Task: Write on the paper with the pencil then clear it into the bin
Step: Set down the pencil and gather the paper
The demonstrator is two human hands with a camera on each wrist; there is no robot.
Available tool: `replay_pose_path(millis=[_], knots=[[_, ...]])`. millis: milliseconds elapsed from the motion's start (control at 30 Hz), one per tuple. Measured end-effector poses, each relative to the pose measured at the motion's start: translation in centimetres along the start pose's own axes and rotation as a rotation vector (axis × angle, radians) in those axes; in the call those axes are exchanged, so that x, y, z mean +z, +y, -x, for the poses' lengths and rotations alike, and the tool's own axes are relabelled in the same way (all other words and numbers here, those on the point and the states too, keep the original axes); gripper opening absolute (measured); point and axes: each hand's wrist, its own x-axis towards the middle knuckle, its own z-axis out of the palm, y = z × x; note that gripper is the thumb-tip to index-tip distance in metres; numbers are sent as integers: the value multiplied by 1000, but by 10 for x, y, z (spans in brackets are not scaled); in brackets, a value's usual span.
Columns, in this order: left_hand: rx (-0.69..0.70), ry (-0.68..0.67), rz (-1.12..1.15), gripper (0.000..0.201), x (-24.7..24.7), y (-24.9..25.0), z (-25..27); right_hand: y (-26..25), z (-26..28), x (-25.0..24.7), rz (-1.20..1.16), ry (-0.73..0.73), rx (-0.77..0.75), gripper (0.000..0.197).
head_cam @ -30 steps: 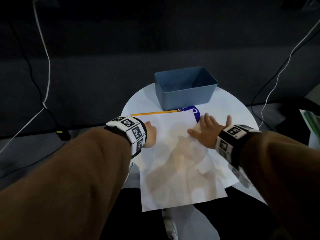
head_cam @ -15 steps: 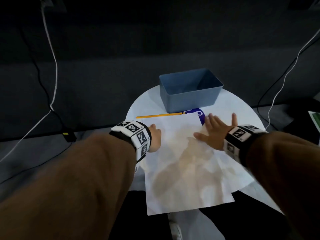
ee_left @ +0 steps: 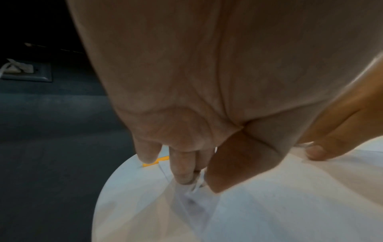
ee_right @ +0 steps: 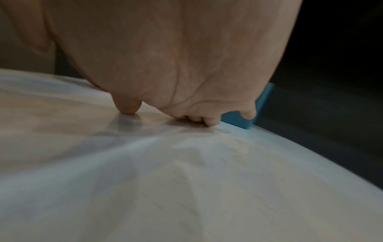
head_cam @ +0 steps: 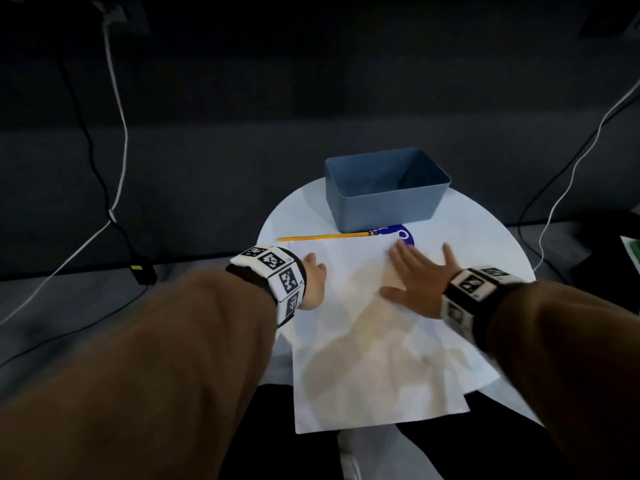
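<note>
Paper (head_cam: 363, 341) is flat on the round white table (head_cam: 485, 237), its near edge hanging off the table's front rim toward me. It looks creased and mottled in the head view; I can't read any writing on it.

My left hand (head_cam: 313, 284) is at the paper's left edge. In the left wrist view the fingers (ee_left: 182, 170) and thumb are curled and pinching that edge — a small fold of sheet is lifted between them.

My right hand (head_cam: 415, 285) lies on the upper right part of the paper with fingers spread and mostly straight, thumb out to the left. In the right wrist view the fingertips (ee_right: 211, 121) press down on the sheet and wrinkles fan out from them. It presses the paper, no grasp.

Pencil (head_cam: 325, 236) — yellow, lying on the table just beyond the paper's far edge, roughly parallel to it, touched by neither hand. Its right end reaches near the bin's front wall.

Bin (head_cam: 384, 202) is blue, rectangular, open-topped, at the far side of the table; what I can see of its inside holds nothing. A blue round sticker (head_cam: 403, 233) shows on the table between the bin and the paper's far right corner.

Both forearms are in brown sleeves (head_cam: 156, 375), with marker bands (head_cam: 277, 271) at the wrists.
</note>
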Motion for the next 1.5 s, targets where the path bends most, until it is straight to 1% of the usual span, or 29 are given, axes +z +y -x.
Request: replay_pose_path(millis=[100, 133, 167, 267, 333, 400, 467, 533, 633, 667, 733, 800, 867, 933, 1000, 1067, 1200, 1233, 1267, 1300, 1333, 1367, 1400, 1433, 1467, 1500], knots=[[42, 17, 51, 63, 3, -3, 0, 19, 9, -1, 25, -19, 115, 85], [68, 44, 75, 59, 3, -5, 1, 18, 10, -4, 14, -4, 134, 84], [79, 83, 150, 56, 3, -9, 0, 12, 10, -7, -1, 18, 126, 84], [74, 172, 286, 56, -4, -23, 4, -21, 10, -17, -55, 66, -26, 83], [37, 240, 335, 49, -8, -37, 5, -42, 8, -20, -70, 27, -103, 83], [-16, 297, 327, 44, -7, -51, 6, -50, 6, -18, -63, -12, -121, 84], [-38, 293, 282, 41, -2, -59, 7, -46, 5, -13, -48, -20, -126, 86], [-13, 269, 252, 41, 4, -60, 4, -42, 7, -10, -40, -21, -135, 87], [37, 177, 189, 45, 8, -51, -1, -42, 9, -11, -54, -31, -126, 87], [28, 137, 173, 46, 8, -46, -3, -43, 9, -14, -60, -39, -119, 86], [14, 102, 155, 47, 9, -43, -9, -47, 8, -20, -73, -35, -109, 85], [13, 94, 157, 48, 12, -44, -16, -53, 5, -28, -74, 12, -129, 83], [22, 100, 132, 50, 11, -45, -16, -65, 2, -35, -76, 66, -189, 82], [44, 130, 94, 51, 10, -44, -18, -83, 1, -38, -87, 63, -267, 82], [53, 154, 36, 51, 9, -43, -20, -96, -2, -31, -93, 24, -308, 81], [44, 150, -6, 49, 10, -44, -24, -89, -9, -20, -105, 11, -254, 80], [86, 125, -73, 42, 21, -49, -43, -24, -11, -4, -124, -1, 83, 85], [88, 115, -113, 42, 25, -51, -51, -9, -8, -2, -104, 0, 151, 87], [82, 137, -121, 42, 27, -55, -54, -1, -4, 0, -81, 9, 185, 88], [73, 146, -154, 42, 26, -55, -51, -2, 1, 0, -71, 28, 173, 88], [66, 166, -160, 41, 29, -58, -57, -12, 5, 0, -83, 55, 118, 88], [66, 135, -148, 40, 28, -58, -60, -30, 9, -1, -109, 74, 33, 88], [80, 143, -128, 38, 24, -55, -54, -52, 14, -2, -138, 82, -68, 90], [62, 124, -107, 38, 17, -50, -45, -76, 20, -3, -161, 77, -168, 93], [65, 154, -71, 36, 14, -47, -41, -98, 24, -2, -160, 62, -253, 95], [36, 120, -50, 35, 11, -43, -34, -115, 27, 0, -138, 45, -309, 96]])
